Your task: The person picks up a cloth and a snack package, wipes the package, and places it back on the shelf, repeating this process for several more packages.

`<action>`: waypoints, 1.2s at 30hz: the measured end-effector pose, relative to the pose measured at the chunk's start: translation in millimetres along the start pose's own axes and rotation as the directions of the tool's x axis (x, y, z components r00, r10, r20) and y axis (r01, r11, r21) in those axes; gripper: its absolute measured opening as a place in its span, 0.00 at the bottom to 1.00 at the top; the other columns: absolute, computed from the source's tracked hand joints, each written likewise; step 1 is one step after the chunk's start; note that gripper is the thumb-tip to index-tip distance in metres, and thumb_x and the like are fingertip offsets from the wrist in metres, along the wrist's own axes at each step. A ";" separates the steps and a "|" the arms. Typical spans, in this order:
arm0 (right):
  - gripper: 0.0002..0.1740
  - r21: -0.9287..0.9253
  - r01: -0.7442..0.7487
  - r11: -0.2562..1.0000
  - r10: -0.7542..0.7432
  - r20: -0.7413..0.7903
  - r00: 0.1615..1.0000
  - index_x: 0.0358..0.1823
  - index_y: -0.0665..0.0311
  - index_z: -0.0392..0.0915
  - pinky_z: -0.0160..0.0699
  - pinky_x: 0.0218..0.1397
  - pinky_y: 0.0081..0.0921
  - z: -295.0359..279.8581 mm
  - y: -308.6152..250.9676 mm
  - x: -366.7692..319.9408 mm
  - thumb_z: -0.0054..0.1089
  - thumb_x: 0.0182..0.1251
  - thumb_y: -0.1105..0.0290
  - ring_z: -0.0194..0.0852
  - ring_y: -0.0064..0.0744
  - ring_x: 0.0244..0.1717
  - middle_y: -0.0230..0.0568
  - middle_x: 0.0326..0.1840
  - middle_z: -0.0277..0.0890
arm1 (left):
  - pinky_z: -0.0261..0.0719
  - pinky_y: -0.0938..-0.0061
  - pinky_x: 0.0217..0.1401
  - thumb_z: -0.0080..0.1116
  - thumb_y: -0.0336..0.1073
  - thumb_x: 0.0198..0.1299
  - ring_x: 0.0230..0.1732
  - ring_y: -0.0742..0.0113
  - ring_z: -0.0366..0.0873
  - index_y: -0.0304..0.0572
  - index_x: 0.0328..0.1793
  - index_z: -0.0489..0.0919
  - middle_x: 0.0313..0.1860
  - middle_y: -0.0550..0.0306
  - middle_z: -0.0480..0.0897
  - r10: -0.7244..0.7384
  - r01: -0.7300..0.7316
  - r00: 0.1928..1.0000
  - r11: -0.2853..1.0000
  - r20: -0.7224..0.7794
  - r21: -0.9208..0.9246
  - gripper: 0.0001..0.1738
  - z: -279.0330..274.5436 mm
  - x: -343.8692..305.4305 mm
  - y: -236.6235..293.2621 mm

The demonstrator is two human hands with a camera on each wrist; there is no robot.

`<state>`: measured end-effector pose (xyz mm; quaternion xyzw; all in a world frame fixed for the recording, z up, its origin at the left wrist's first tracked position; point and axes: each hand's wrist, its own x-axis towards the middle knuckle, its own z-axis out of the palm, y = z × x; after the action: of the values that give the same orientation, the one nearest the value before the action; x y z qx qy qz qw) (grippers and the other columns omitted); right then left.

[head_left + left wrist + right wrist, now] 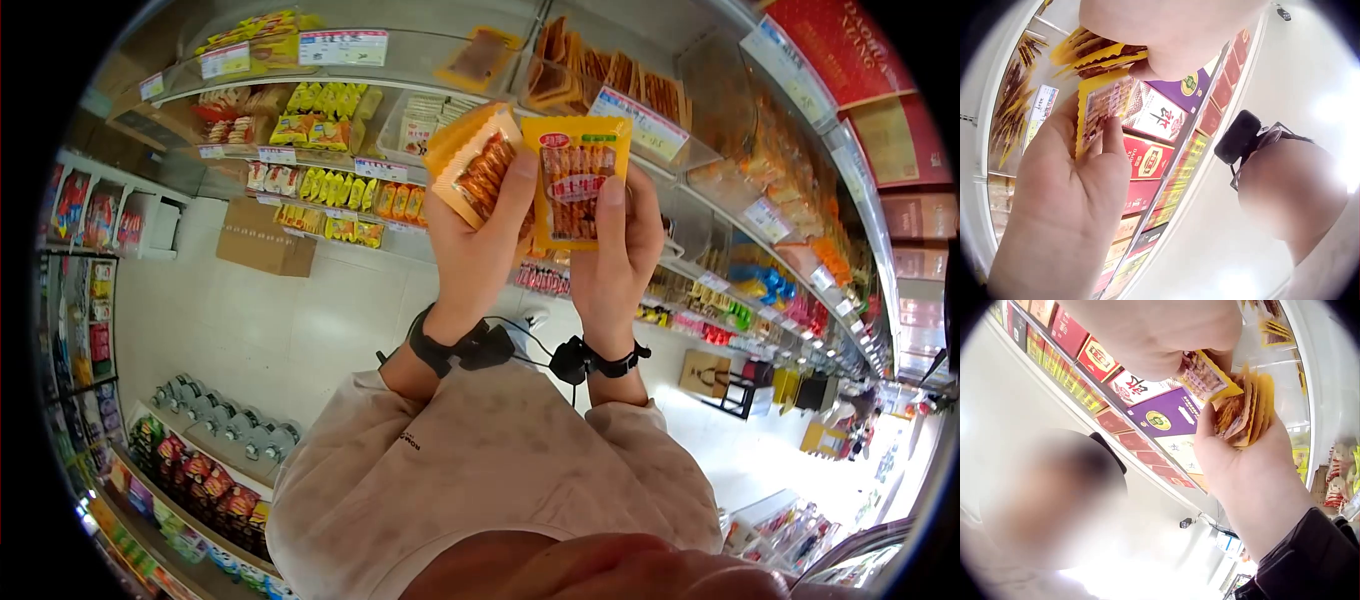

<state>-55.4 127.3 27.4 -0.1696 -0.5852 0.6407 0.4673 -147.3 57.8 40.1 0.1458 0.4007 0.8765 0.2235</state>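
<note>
My left hand grips a small stack of yellow-edged snack packets, its thumb lying across the front one. Several packet edges fan out in the right wrist view, where the stack shows reddish-brown food through clear fronts. Beside it, my right hand pinches a single yellow snack packet, thumb on its printed front and fingers behind. This packet faces up with a red logo and brown strips inside. Both hands are raised close together before the shelf, the packets almost side by side.
A clear shelf bin of similar packets stands just beyond the hands, with a lone packet in the bin to its left. Lower shelves carry yellow snack bags. A cardboard box sits on the floor at left. Gift boxes line an upper shelf.
</note>
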 end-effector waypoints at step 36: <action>0.19 -0.397 0.399 0.827 -0.235 0.400 0.886 0.62 0.69 0.77 0.65 0.75 0.44 -5.4 -19.4 11.2 0.57 0.72 0.75 0.72 0.51 0.72 0.54 0.68 0.75 | 0.83 0.74 0.38 0.58 0.43 0.75 0.38 0.69 0.83 0.37 0.53 0.78 0.41 0.54 0.84 -0.132 0.135 0.991 0.986 0.037 -0.097 0.15 -5.6 13.6 -1.1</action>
<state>-49.2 137.1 47.3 -0.0653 -0.8127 0.4113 0.4075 -161.2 61.8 36.7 0.1204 0.3622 0.8760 0.2948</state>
